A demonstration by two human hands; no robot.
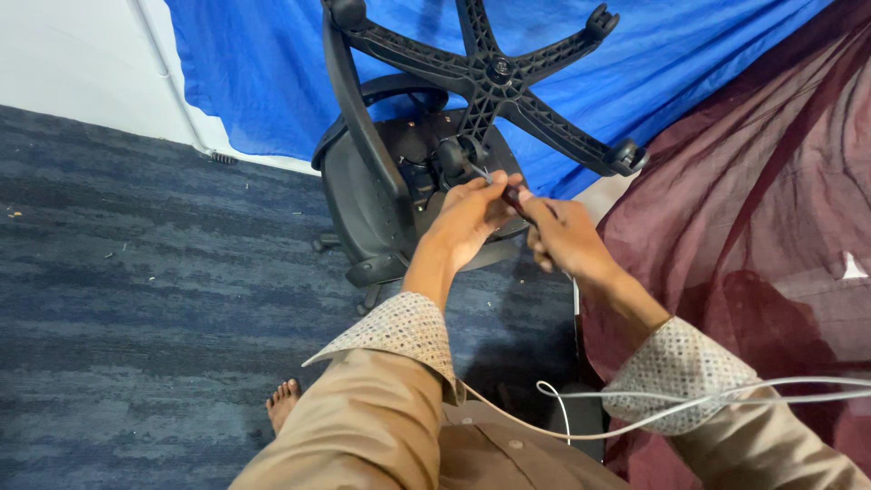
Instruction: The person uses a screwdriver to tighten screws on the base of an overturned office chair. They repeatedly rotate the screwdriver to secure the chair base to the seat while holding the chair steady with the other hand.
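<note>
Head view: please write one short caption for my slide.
Both hands, left hand and right hand, work a screwdriver into the underside of an overturned black office chair on grey carpet.

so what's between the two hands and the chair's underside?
Head view: only the screwdriver, held by left hand and right hand, tip reaching the chair mechanism.

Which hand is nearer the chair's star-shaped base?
Left. The left hand sits up by the screwdriver tip, just below the base; the right hand grips the handle, lower and farther back.
</note>
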